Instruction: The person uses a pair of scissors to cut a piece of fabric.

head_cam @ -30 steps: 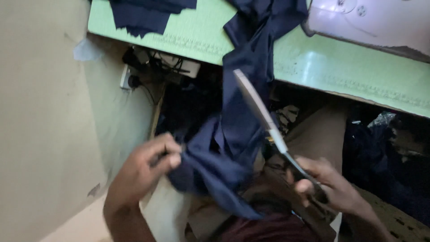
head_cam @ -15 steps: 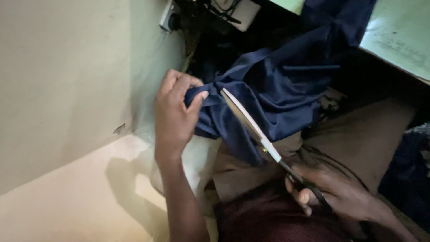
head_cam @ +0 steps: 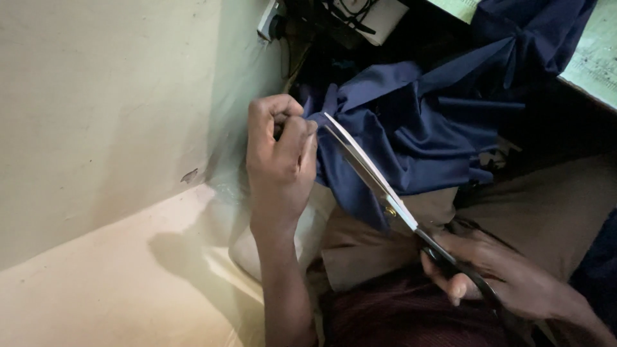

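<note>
Navy cloth point(head_cam: 424, 128) held at one edge, scissors point(head_cam: 373, 173) laid against it.

The cloth was bunched over the lap, hanging down from a pale green table point(head_cam: 594, 58) at 1 o'clock. Its near edge was pinched in the left hand point(head_cam: 279, 160), fingers curled tight and thumb pressed onto the fold, at 10 o'clock from the scissor pivot. The scissors were gripped by their dark handles in the right hand point(head_cam: 495, 273), fingers closed through the loops, at 5 o'clock. The blades' long axis ran from 4 o'clock to 10 o'clock, the tips lying just beside the left thumb and touching the cloth; whether the blades were parted could not be told. The left hand was nearer the edge. A white power strip point(head_cam: 273, 19) was noted against the wall at 11 o'clock.
</note>
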